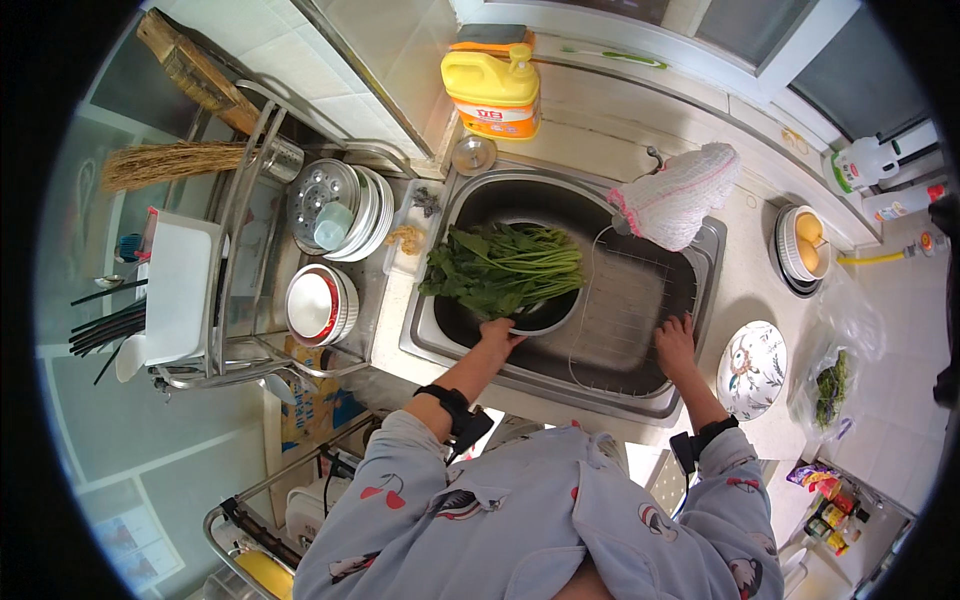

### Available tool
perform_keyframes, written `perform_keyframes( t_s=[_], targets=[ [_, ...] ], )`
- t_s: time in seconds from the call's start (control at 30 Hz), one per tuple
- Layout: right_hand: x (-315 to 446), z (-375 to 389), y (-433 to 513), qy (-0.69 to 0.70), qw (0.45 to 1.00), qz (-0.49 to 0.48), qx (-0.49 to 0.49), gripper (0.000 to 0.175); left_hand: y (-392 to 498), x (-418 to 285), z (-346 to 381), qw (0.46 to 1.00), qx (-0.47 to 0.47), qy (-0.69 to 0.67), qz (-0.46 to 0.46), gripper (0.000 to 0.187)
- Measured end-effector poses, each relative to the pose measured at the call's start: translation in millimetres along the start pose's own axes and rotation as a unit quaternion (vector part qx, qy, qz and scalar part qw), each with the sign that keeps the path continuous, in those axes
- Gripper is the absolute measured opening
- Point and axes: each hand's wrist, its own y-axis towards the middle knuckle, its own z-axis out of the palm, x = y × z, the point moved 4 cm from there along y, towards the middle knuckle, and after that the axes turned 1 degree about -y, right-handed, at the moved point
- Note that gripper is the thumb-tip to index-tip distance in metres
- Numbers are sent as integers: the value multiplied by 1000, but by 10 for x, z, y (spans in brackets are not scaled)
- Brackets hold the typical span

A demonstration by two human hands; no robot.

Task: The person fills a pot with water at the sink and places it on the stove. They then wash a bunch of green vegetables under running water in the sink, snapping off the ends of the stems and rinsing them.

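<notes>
In the sink [480, 196], a bunch of leafy green vegetables [517, 266] with long stems lies in a round bowl [559, 324]. The leaves point left and the stems right. My left hand [499, 334] grips the near rim of that bowl, its fingertips partly hidden. On the sink's right side is a wire rack [626, 300]. My right hand [675, 346] rests at the rack's right edge, beside the sink wall; whether its fingers close around the wire is unclear. A cloth with a pink edge [679, 196] hangs over the faucet, hiding most of it.
Left stands a metal dish rack [241, 217] with stacked plates [379, 214] and bowls [347, 304]. A yellow detergent jug [491, 94] is behind the sink. On the right are a patterned plate [752, 370], a bowl of eggs [808, 238] and a plastic bag with greens [831, 386].
</notes>
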Motion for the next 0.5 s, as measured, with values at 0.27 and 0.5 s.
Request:
perform_keyframes(
  t_s=[0.27,0.5],
  targets=[
    [15,-60,28,28,999,11,-17,16,333,800,387,970,14,-222,-102,23],
    [37,-63,45,27,999,25,-6,17,86,728,476,979,93,-54,-171,25]
  ],
)
